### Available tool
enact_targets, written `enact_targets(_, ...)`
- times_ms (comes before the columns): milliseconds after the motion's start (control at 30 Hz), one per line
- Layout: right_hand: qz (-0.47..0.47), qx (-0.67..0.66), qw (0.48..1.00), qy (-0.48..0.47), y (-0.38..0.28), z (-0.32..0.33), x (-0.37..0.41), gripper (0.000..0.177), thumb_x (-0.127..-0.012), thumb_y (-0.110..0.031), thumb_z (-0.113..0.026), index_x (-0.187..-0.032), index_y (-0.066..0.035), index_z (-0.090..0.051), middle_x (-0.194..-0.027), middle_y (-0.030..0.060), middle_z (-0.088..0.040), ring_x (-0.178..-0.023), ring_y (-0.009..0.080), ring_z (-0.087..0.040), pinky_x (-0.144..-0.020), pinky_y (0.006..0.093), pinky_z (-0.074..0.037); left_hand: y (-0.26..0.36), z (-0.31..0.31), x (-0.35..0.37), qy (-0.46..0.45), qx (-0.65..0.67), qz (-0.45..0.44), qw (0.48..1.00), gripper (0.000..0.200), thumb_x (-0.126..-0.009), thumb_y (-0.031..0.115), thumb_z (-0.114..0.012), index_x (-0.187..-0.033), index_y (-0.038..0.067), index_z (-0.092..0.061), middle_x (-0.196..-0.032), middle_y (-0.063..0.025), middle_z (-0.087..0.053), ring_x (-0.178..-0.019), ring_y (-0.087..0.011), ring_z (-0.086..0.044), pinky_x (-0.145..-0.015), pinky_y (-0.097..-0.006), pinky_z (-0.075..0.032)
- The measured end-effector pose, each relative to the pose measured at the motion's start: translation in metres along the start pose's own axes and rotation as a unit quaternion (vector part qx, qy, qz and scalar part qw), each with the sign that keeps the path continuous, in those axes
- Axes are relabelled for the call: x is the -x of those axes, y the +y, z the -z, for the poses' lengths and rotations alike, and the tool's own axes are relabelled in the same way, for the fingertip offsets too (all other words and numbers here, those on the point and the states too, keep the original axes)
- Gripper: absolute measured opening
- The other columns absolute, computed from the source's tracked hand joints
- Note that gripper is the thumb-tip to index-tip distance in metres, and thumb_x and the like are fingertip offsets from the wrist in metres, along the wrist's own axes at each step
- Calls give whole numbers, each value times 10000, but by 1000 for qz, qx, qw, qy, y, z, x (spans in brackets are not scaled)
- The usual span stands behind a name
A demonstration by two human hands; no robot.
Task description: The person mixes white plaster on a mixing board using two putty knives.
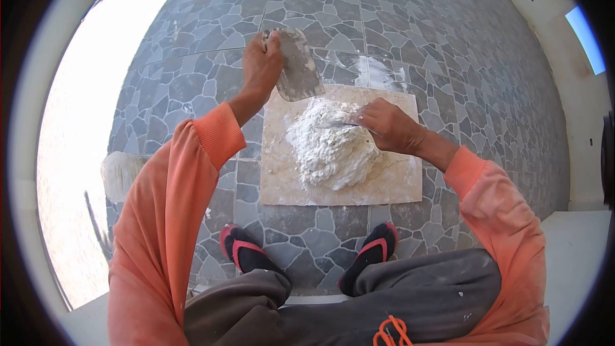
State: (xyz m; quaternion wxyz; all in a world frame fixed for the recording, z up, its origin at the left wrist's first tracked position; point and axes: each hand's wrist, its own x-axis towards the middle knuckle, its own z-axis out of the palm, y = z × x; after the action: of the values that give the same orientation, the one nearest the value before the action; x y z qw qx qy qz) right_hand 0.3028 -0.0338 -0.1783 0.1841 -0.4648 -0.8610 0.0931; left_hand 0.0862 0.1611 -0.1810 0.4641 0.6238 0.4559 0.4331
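A heap of white, lumpy plaster-like paste (330, 154) is piled on a beige square board or tile (403, 182) on the floor. My left hand (262, 64) grips the upper edge of a flat, smeared grey plastering blade (296, 67), held tilted over the board's far left corner. On the right side of the heap, my right hand (391, 125) is closed round a putty knife (343, 122). Its blade lies at the top of the paste; its handle is mostly hidden by my fingers.
Grey stone-pattern floor tiles (320, 13) surround the board. White smears (381, 74) mark the floor behind it. A pale, translucent bag or container (122, 176) sits at the left. My feet in red-strapped flip-flops (246, 250) are just in front of the board.
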Motion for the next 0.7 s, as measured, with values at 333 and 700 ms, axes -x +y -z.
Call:
enact_targets(333, -414, -81, 907, -13, 3, 6, -15, 329, -865, -184, -563, -1079, 64, -593, -859, 260, -651, -776, 365, -636, -753, 440, -480, 25, -20, 45, -77, -152, -93, 981, 316, -932, 219, -527, -1074, -64, -527, -730, -275, -621, -714, -454, -618, -704, -535, -444)
enact_targets(700, -478, -158, 863, 36, -17, 12, -33, 288, -729, -168, -561, -774, 111, -617, -660, 249, -615, -629, 303, -621, -641, 433, -484, 18, -60, 82, -155, -216, -99, 959, 344, -950, 234, -518, -1175, -26, -499, -815, -314, -635, -809, -512, -600, -750, -578, -440)
